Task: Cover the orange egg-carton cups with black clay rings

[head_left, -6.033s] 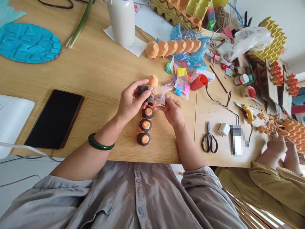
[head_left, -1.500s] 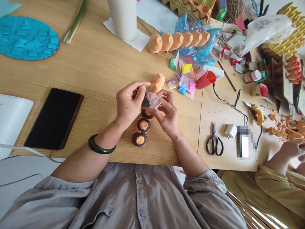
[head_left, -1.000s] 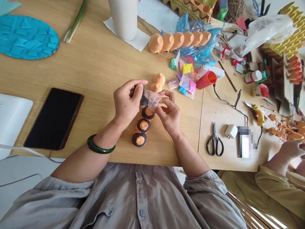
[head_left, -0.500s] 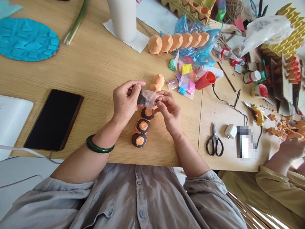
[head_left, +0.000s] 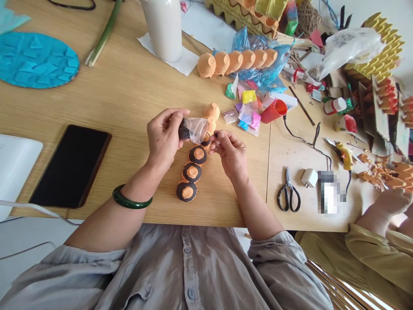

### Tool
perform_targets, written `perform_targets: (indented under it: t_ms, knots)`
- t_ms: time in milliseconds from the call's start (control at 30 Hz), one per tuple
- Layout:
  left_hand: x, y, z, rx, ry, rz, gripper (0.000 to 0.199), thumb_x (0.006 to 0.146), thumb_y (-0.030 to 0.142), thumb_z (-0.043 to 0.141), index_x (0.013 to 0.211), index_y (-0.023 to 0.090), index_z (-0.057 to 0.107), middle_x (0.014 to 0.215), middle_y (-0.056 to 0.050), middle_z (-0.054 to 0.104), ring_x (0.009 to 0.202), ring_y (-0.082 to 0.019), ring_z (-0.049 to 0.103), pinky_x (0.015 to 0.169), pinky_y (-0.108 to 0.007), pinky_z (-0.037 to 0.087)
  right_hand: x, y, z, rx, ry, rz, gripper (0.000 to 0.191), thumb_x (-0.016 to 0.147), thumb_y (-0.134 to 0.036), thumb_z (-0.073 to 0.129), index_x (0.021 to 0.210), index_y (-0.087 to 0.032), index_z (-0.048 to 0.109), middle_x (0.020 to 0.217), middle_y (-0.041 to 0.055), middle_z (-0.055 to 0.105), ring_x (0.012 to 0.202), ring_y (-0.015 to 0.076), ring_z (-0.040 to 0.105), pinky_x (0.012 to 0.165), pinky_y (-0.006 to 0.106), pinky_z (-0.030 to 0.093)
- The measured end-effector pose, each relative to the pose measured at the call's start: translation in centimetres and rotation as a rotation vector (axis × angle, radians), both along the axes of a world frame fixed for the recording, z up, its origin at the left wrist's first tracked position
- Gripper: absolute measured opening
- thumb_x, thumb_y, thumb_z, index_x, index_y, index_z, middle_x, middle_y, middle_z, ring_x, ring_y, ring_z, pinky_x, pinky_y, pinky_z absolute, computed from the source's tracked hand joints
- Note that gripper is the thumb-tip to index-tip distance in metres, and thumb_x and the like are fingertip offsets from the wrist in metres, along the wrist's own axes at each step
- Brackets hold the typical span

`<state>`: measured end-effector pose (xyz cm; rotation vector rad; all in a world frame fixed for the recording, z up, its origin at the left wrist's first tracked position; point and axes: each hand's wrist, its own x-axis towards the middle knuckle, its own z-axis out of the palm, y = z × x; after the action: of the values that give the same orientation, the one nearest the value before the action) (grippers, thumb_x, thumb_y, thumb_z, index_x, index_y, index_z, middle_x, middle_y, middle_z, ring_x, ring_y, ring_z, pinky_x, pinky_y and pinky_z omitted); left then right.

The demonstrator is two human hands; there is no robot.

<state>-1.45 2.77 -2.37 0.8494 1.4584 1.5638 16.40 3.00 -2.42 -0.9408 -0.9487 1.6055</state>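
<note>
In our left hand we hold the clear bag with black material inside; the thumb and the forefinger are pressed together on its dark end, and the lower fingers are curled behind. The bag lies in the air nearly crosswise to us, its long axis going from left to right, and its clear end points to our right hand. This right hand pinches a small black piece between thumb and forefinger, with the other fingers bent, just beside the bag. Below both hands, on the table, is the orange cup strip. Its long axis goes away from our body, and the far end leans to the right. The three nearest cups wear black rings around orange centres; the next one also shows black but is partly hidden, and the far end is plain orange. To the right of the strip we see the scissors, blades pointing away from us, and farther away the red cup lies tilted near the colourful packets.
</note>
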Motion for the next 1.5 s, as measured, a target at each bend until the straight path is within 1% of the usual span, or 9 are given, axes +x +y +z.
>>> perform_targets:
  t_ms: [233,400,600,700,800,933,1033,1200,1500]
  knots:
    - [-0.4,0.1,-0.8,-0.007,0.174,-0.041,0.032,0.106,0.054,0.065,0.101,0.027,0.080,0.075,-0.001,0.071,0.051,-0.012,0.056,0.038,-0.031,0.030,0.0,0.4,0.1,-0.003,-0.001,-0.011,0.056,0.071,-0.064,0.103,0.100,-0.026,0.074,0.077,-0.0062,0.076,0.062,0.0098,0.067,0.060,0.024,0.065]
    - [-0.4,-0.1,-0.6,0.001,0.199,-0.047,0.036,0.108,0.057,0.062,0.102,0.027,0.080,0.075,-0.001,0.068,0.051,-0.011,0.052,0.038,-0.029,0.030,0.1,0.1,0.5,-0.058,-0.074,-0.009,0.061,0.078,-0.075,0.093,0.078,-0.024,0.059,0.062,-0.0082,0.062,0.047,0.0071,0.050,0.045,0.023,0.056]
    - [0.1,-0.6,-0.1,0.095,0.283,0.018,0.039,0.108,0.062,0.066,0.109,0.026,0.083,0.076,0.001,0.066,0.048,-0.008,0.046,0.038,-0.025,0.032,0.1,0.2,0.6,-0.073,-0.005,0.069,0.042,0.079,-0.050,0.093,0.096,-0.023,0.065,0.081,-0.0045,0.068,0.058,0.0080,0.056,0.043,0.020,0.048]
    - [0.1,-0.7,-0.1,0.136,0.347,0.039,0.044,0.108,0.065,0.065,0.111,0.026,0.084,0.073,0.002,0.063,0.047,-0.008,0.045,0.041,-0.025,0.034,0.2,0.1,1.0,-0.088,0.001,0.060,0.030,0.082,-0.043,0.087,0.095,-0.022,0.069,0.072,-0.0088,0.052,0.054,0.0060,0.041,0.042,0.019,0.043]
    - [0.0,-1.0,-0.1,0.167,0.450,0.049,0.043,0.110,0.064,0.063,0.113,0.026,0.084,0.075,0.001,0.067,0.051,-0.010,0.050,0.047,-0.026,0.041,0.1,-0.3,1.7,-0.060,-0.063,0.058,0.041,0.087,-0.058,0.086,0.093,-0.021,0.070,0.068,-0.0112,0.037,0.052,0.0058,0.031,0.039,0.019,0.038]
    - [0.2,-1.5,0.3,0.198,0.590,0.036,0.040,0.112,0.058,0.059,0.116,0.027,0.084,0.087,-0.004,0.077,0.069,-0.016,0.067,0.059,-0.026,0.049,-0.2,-1.1,2.4,-0.018,-0.196,0.164,0.063,0.078,-0.080,0.090,0.092,-0.022,0.068,0.067,-0.0104,0.046,0.048,0.0052,0.034,0.036,0.021,0.036]
    - [0.3,-1.6,0.4,0.237,0.635,0.037,0.039,0.113,0.054,0.057,0.116,0.027,0.084,0.092,-0.005,0.080,0.071,-0.016,0.068,0.062,-0.027,0.049,-0.3,-1.3,2.4,0.007,-0.283,0.197,0.065,0.078,-0.083,0.089,0.080,-0.023,0.063,0.060,-0.0098,0.048,0.043,0.0051,0.037,0.037,0.023,0.030]
    - [0.2,-1.2,0.0,0.214,0.631,-0.011,0.033,0.111,0.051,0.061,0.114,0.027,0.083,0.071,0.000,0.070,0.055,-0.014,0.055,0.059,-0.028,0.043,0.5,-0.4,2.0,0.074,-0.369,0.115,0.068,0.081,-0.085,0.085,0.071,-0.023,0.059,0.054,-0.0093,0.042,0.044,0.0055,0.035,0.039,0.023,0.020]
    - [0.5,-1.4,0.1,0.231,0.601,-0.033,0.029,0.110,0.042,0.060,0.112,0.025,0.084,0.065,0.003,0.063,0.053,-0.012,0.049,0.058,-0.027,0.041,0.4,-0.3,1.9,0.022,-0.296,0.156,0.065,0.081,-0.079,0.088,0.069,-0.024,0.057,0.054,-0.0101,0.040,0.045,0.0050,0.030,0.041,0.023,0.021]
